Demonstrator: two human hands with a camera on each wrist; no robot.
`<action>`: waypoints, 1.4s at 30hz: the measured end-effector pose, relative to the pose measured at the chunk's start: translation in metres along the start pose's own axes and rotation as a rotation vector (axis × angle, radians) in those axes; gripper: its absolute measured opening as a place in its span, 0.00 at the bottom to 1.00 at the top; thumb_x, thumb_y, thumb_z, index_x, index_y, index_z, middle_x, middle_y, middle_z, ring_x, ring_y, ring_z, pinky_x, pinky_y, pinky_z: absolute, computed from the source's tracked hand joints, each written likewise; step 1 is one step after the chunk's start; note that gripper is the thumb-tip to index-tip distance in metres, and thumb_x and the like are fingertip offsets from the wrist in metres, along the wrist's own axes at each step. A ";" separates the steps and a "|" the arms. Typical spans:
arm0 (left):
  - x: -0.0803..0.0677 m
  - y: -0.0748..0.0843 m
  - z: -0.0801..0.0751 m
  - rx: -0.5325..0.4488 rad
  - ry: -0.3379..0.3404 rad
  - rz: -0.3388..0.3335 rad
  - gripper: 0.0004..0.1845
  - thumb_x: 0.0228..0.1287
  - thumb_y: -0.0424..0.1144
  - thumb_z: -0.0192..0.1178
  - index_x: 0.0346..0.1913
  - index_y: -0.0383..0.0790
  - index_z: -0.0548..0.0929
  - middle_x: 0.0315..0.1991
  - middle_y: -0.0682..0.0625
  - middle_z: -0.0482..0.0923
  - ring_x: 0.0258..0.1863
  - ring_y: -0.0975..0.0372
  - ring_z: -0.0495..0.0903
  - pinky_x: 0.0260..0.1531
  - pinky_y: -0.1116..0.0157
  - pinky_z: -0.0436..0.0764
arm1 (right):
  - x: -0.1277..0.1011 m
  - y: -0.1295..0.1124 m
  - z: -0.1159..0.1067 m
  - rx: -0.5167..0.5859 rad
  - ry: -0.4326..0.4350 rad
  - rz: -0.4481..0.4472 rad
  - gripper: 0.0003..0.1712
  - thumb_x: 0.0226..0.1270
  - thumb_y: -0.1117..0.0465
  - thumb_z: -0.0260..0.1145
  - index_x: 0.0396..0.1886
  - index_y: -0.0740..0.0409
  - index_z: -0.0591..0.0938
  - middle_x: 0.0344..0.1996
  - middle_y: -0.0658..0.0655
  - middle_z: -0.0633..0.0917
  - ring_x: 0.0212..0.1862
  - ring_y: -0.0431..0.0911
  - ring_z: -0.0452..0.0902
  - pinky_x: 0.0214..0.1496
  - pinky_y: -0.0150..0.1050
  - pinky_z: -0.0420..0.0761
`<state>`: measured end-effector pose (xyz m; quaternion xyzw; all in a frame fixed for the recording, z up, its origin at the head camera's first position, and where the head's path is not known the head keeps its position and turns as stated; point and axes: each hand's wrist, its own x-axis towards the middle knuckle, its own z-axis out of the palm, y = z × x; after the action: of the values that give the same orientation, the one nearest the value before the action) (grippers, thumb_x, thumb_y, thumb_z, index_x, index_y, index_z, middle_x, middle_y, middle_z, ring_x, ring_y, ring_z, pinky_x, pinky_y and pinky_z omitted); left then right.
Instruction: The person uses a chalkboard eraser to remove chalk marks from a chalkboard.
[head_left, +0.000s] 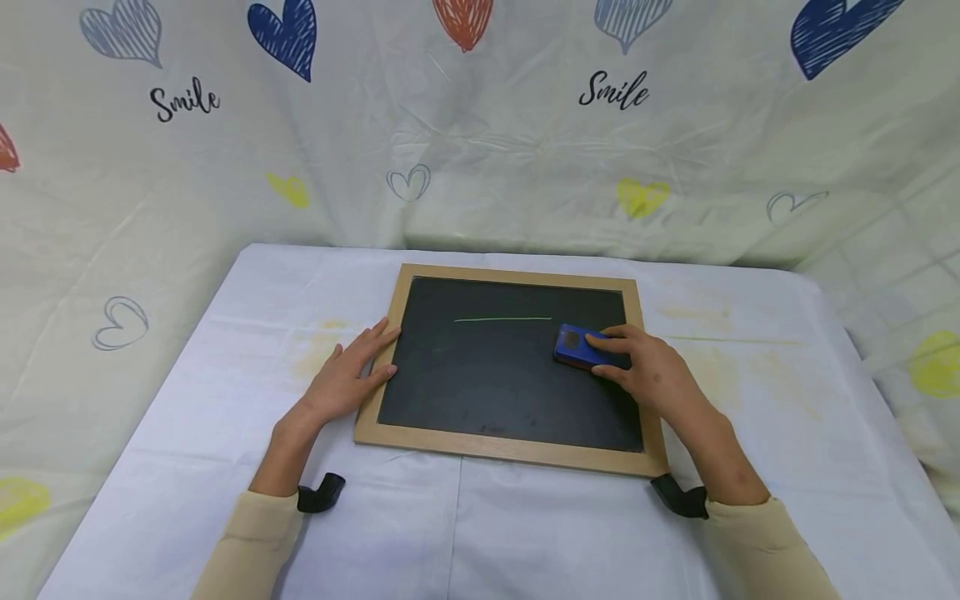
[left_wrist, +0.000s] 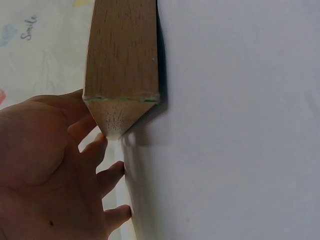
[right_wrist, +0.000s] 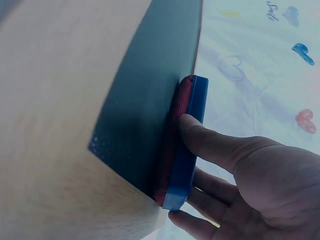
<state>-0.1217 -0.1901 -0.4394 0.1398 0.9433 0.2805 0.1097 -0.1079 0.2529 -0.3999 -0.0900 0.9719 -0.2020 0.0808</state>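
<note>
A chalkboard (head_left: pixel 480 392) with a light wooden frame lies on the white-covered table. Across its upper middle runs a thin green chalk line (head_left: pixel 502 319). My right hand (head_left: pixel 652 371) grips a blue chalkboard eraser (head_left: pixel 572 346) over the right part of the board, just right of the line. In the right wrist view the eraser (right_wrist: pixel 186 145) has its dark red felt side against the black surface, thumb on one side and fingers on the other. My left hand (head_left: pixel 348 375) rests at the left side of the frame, fingers spread and fingertips on the wood.
The white tablecloth (head_left: pixel 360 533) has faint yellow stains (head_left: pixel 750 379) right of the board. Behind the table hangs a pale curtain (head_left: pixel 510 167) printed with hearts and "Smile" lettering. Black straps (head_left: pixel 321 493) show at both wrists.
</note>
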 end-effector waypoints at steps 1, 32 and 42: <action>0.000 0.000 0.000 0.002 -0.001 0.000 0.35 0.79 0.48 0.57 0.83 0.46 0.60 0.86 0.43 0.48 0.85 0.40 0.49 0.78 0.28 0.42 | 0.000 0.000 0.000 -0.003 0.002 -0.003 0.31 0.71 0.54 0.72 0.72 0.50 0.79 0.71 0.66 0.75 0.69 0.71 0.73 0.62 0.64 0.80; 0.000 0.003 0.003 0.001 0.020 0.004 0.35 0.79 0.47 0.58 0.83 0.46 0.61 0.86 0.42 0.49 0.84 0.39 0.50 0.78 0.27 0.42 | 0.026 0.001 -0.013 0.012 0.032 -0.034 0.30 0.68 0.56 0.75 0.68 0.54 0.82 0.66 0.67 0.80 0.65 0.68 0.78 0.58 0.65 0.82; 0.000 0.003 0.002 -0.010 0.015 0.000 0.35 0.79 0.47 0.58 0.83 0.46 0.60 0.86 0.43 0.48 0.85 0.39 0.48 0.78 0.28 0.40 | 0.048 -0.002 -0.016 -0.016 0.001 -0.005 0.30 0.69 0.54 0.74 0.70 0.50 0.81 0.69 0.66 0.78 0.65 0.69 0.78 0.58 0.64 0.81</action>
<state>-0.1204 -0.1870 -0.4389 0.1373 0.9426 0.2862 0.1034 -0.1574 0.2476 -0.3905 -0.0929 0.9733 -0.1946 0.0790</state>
